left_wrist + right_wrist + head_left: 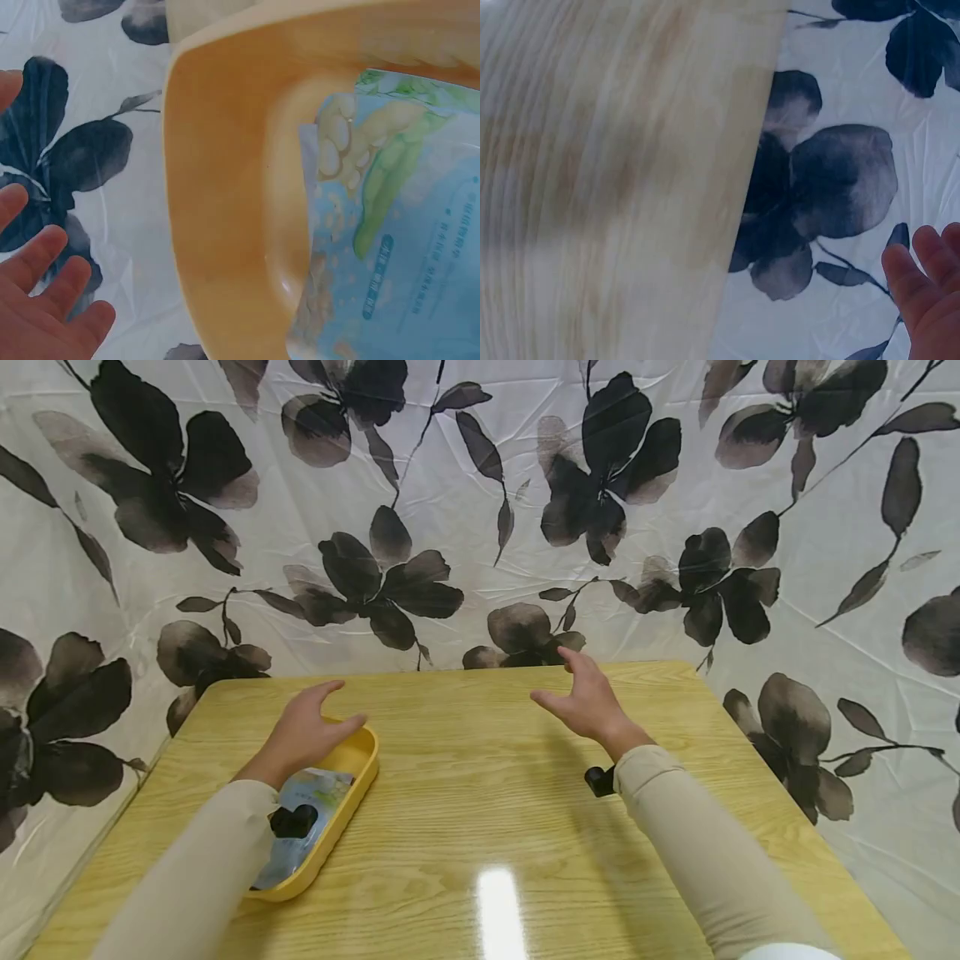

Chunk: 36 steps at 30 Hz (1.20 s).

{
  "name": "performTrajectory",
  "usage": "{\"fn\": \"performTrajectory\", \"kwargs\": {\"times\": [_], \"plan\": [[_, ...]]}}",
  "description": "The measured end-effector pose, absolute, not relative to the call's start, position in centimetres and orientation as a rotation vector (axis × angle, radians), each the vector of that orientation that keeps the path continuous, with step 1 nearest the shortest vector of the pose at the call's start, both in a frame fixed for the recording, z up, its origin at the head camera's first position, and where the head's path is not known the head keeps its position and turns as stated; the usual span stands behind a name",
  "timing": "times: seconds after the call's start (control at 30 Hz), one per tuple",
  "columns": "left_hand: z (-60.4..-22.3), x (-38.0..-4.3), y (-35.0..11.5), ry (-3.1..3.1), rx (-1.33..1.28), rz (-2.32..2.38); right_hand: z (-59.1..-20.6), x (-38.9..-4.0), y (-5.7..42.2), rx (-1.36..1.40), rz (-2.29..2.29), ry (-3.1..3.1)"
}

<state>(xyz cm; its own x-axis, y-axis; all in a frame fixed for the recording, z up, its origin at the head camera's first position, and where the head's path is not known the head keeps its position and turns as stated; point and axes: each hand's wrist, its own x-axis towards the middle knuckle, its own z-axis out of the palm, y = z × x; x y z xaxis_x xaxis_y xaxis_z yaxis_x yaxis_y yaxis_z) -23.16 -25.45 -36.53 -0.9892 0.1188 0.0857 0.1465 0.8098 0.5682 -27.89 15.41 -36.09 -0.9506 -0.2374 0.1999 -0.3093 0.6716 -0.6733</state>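
Observation:
A yellow oval basin stands on the left of the wooden table, its long side slanting away from me. Inside it lies a light blue printed packet with pictures of green pods and pale beans. Over the basin's far end hovers my left hand, thumb and fingers spread, holding nothing. Part of the basin and packet is hidden beneath my left hand and forearm. My right hand is raised above the far right part of the table, fingers apart and nothing in its grasp.
The wooden table ends at a far edge in front of a floral sheet, which also hangs at both sides. A black wrist camera sits under my right wrist. Light glares off the tabletop near the front.

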Motion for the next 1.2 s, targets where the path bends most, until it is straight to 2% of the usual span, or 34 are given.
{"fn": "performTrajectory", "kwargs": {"times": [0.6, 1.2], "plan": [[-37.1, -19.5, -28.8, -2.908, 0.017, -1.071, -37.4, -26.4, 13.3, 0.590, 1.274, -2.715], [-38.7, -15.7, -31.9, -2.858, 0.070, -1.013, -37.8, -25.2, 11.8, 0.692, 1.327, -2.657]]}}
